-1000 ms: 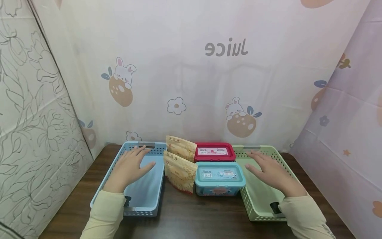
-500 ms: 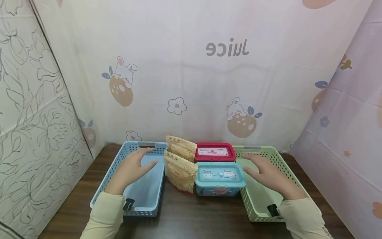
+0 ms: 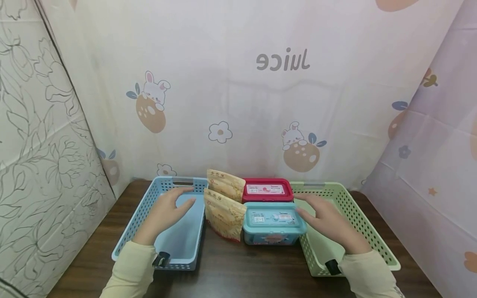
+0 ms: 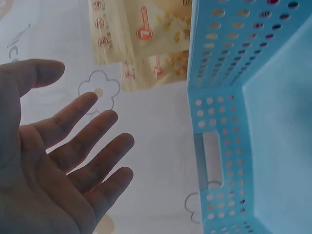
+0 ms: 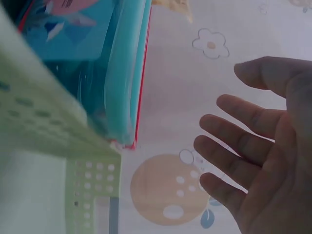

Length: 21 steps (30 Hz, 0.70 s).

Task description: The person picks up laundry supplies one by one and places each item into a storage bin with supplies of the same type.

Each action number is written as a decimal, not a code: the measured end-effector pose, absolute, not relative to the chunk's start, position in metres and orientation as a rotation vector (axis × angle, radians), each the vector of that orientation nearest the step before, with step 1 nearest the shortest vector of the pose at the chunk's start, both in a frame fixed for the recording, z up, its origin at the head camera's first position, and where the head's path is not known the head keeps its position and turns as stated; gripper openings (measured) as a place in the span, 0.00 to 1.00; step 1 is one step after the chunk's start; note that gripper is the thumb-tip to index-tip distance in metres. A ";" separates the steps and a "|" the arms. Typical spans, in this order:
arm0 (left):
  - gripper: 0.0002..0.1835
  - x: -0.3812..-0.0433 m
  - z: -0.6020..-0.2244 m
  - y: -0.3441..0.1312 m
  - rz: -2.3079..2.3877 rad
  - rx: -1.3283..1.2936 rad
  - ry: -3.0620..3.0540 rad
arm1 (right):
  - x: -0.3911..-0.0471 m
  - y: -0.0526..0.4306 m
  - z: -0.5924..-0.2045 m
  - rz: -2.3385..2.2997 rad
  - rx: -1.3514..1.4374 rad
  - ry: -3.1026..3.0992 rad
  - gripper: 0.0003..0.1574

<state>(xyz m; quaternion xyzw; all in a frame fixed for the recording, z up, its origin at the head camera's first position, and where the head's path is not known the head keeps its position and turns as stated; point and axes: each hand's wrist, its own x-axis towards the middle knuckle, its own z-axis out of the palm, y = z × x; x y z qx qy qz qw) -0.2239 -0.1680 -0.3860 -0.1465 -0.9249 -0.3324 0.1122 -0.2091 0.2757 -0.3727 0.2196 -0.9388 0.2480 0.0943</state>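
Over the blue basket [image 3: 178,236] hovers my left hand [image 3: 165,213], its fingers spread and nothing in them. My right hand [image 3: 329,221] is above the inner side of the green basket [image 3: 346,207], also holding nothing, its fingertips close to the teal lidded box [image 3: 274,223]. Behind the teal box stands a red lidded box [image 3: 267,189]. Two yellowish pouches [image 3: 225,215] stand one behind the other, between the blue basket and the boxes. Relaxed, bare fingers [image 4: 92,151] show in the left wrist view, and likewise loose fingers [image 5: 234,146] in the right wrist view.
The dark wooden table [image 3: 246,273] carries both baskets, with the pouches and boxes between them. A patterned curtain [image 3: 242,103] hangs right behind, and more sheets close off both sides. Each basket has raised, perforated walls.
My right hand has moved left, from over the green basket toward the teal box. My left hand has barely shifted, its fingers now closer together. Pouches, boxes and baskets stay put.
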 end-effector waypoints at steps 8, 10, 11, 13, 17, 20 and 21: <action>0.25 -0.225 -0.386 -0.164 -1.172 -0.322 -2.726 | -0.210 0.261 -0.374 0.764 0.666 -2.719 0.25; 0.25 -0.227 -0.387 -0.164 -1.227 -0.310 -2.726 | -0.210 0.257 -0.375 0.774 0.666 -2.713 0.24; 0.25 -0.228 -0.388 -0.164 -1.252 -0.306 -2.726 | -0.210 0.255 -0.375 0.776 0.667 -2.711 0.24; 0.25 -0.230 -0.389 -0.164 -1.296 -0.298 -2.726 | -0.210 0.250 -0.375 0.791 0.669 -2.709 0.24; 0.24 -0.233 -0.389 -0.162 -1.346 -0.261 -2.730 | -0.210 0.242 -0.375 0.815 0.675 -2.710 0.23; 0.24 -0.234 -0.389 -0.160 -1.376 -0.228 -2.734 | -0.209 0.236 -0.377 0.832 0.675 -2.708 0.23; 0.24 -0.234 -0.389 -0.160 -1.387 -0.216 -2.736 | -0.209 0.234 -0.377 0.837 0.679 -2.704 0.23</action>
